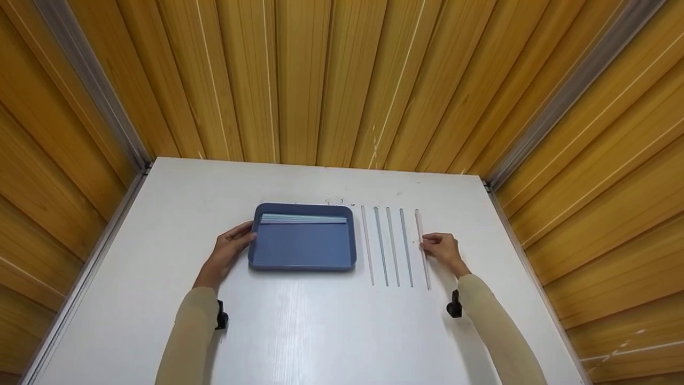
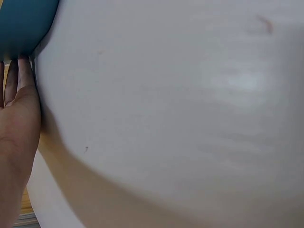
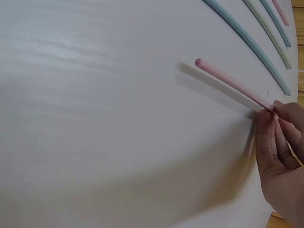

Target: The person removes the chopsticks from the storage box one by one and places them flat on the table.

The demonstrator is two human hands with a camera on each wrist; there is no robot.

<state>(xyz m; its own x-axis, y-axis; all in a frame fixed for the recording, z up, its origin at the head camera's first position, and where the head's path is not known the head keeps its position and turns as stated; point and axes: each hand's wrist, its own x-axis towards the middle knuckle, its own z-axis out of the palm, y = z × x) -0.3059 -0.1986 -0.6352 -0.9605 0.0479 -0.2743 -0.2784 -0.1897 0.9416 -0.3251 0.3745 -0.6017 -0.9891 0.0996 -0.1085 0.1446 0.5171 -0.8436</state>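
Observation:
A blue rectangular tray [image 1: 302, 262] lies on the table, with several pale straws [image 1: 303, 219] side by side along its far wall. At its left edge my left hand [image 1: 227, 248] holds the tray, thumb over the rim and fingers against the outer wall. The left wrist view shows straight fingers [image 2: 24, 76] touching the tray's side [image 2: 28, 23]. My right hand [image 1: 442, 249] pinches a pink straw [image 1: 426, 267] about its middle, between thumb and fingertips. In the right wrist view that straw's near end [image 3: 223, 77] stands off the table, apart from its shadow.
Several straws lie in a spaced row between tray and right hand: a pink straw [image 1: 367, 246], a blue straw [image 1: 381, 246], a green straw [image 1: 393, 246] and another blue straw [image 1: 406, 246]. Wood-patterned walls [image 1: 299, 80] enclose the white table [image 1: 299, 331].

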